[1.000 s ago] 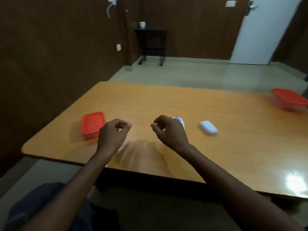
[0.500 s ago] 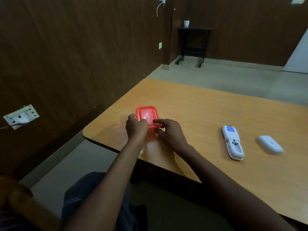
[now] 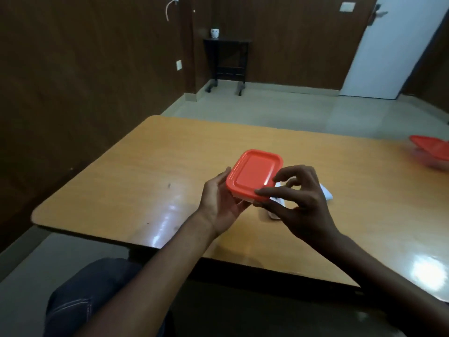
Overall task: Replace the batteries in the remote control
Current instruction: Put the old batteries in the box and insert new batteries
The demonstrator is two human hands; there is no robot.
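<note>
A small clear box with a red lid (image 3: 254, 175) is lifted above the wooden table (image 3: 155, 171). My left hand (image 3: 218, 203) cups it from below and the left side. My right hand (image 3: 295, 203) pinches the lid's near right corner with thumb and fingers. The white remote control (image 3: 277, 205) lies on the table just behind my right hand, mostly hidden by it. Its white battery cover (image 3: 326, 193) peeks out to the right of my right hand. What the box holds is not visible.
A second red-lidded container (image 3: 431, 152) sits at the table's far right edge. A brown wall runs along the left. A black stand (image 3: 227, 62) with a white cup is at the back, and a white door (image 3: 388, 47) at the back right.
Both hands went left to the red-lidded box on the table and took hold of it. It is now lifted and brought toward the middle, in front of the remote.
</note>
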